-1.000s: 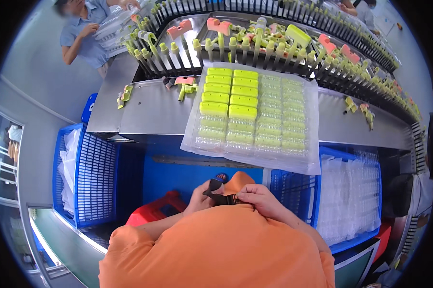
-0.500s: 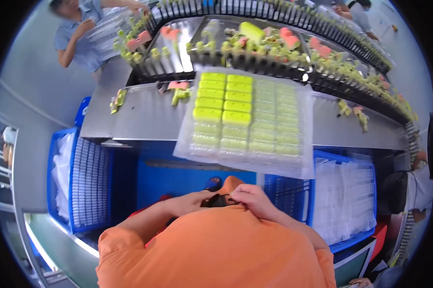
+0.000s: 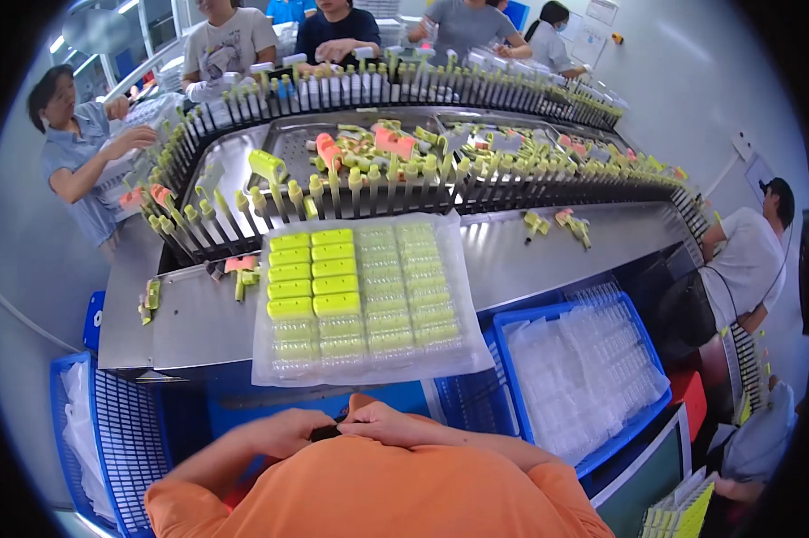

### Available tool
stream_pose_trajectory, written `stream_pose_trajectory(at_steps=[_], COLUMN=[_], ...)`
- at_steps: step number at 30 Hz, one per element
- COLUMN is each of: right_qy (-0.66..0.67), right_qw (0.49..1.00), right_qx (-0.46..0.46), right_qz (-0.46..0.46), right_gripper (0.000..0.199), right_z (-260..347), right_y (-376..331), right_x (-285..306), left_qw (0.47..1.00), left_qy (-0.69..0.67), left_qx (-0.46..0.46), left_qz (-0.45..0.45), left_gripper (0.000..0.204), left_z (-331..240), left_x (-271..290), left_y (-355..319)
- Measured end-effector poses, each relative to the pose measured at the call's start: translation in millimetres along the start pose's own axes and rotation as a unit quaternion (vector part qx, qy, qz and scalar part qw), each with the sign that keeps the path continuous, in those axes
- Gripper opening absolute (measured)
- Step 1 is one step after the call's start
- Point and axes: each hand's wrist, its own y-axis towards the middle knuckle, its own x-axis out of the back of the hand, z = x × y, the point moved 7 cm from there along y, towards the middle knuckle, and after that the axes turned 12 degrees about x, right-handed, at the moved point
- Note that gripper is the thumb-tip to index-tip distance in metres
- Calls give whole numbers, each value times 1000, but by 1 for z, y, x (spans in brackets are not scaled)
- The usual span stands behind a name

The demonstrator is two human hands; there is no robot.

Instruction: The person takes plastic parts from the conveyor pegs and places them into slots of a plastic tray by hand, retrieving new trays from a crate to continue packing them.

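Both hands are drawn in close to my waist, just above the orange shirt. My left hand [image 3: 294, 430] curls round a small dark item [image 3: 325, 432], too covered to name. Beside it, with fingers bent together, my right hand [image 3: 383, 422] meets the same spot. Beyond them a clear plastic blister tray [image 3: 462, 345] rests on the near edge of the metal bench and overhangs it. Bright yellow-green blocks [image 3: 335, 267] fill part of its two left columns; the other pockets hold none of these blocks.
A curved conveyor [image 3: 395, 193] carries upright black holders with green-tipped parts. Loose green and pink pieces [image 3: 368, 143] lie within its loop, a few on the metal bench [image 3: 548, 260]. Blue crates [image 3: 592, 466] [image 3: 126, 430] stand at both sides. Several people work around the line.
My view has tipped up and turned, bringing in more co-workers across the line. Both hands remain together at my waist. The tray stays on the bench edge with the same blocks.
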Motion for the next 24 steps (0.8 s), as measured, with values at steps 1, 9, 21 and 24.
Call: stream_pose_trajectory(at_steps=[1,9,21,24], right_qy=[-14,57,102,96], right_qw=[1000,995,985,987], right_qx=[5,-39,0,-20], right_qz=[-19,-70,-136,-130], right_gripper=[40,28,26,25], right_z=[2,11,-13,-9], right_y=[-1,-5,-11,-4], right_x=[4,9,24,22], left_qw=[996,861,760,817], left_qy=[61,136,422,343], left_qx=[-59,-58,86,256], left_qz=[-38,-487,-486,-386], left_gripper=[32,18,56,53], left_z=[-9,-70,91,119], left_x=[25,244,428,431], left_y=[-5,-18,-91,-86])
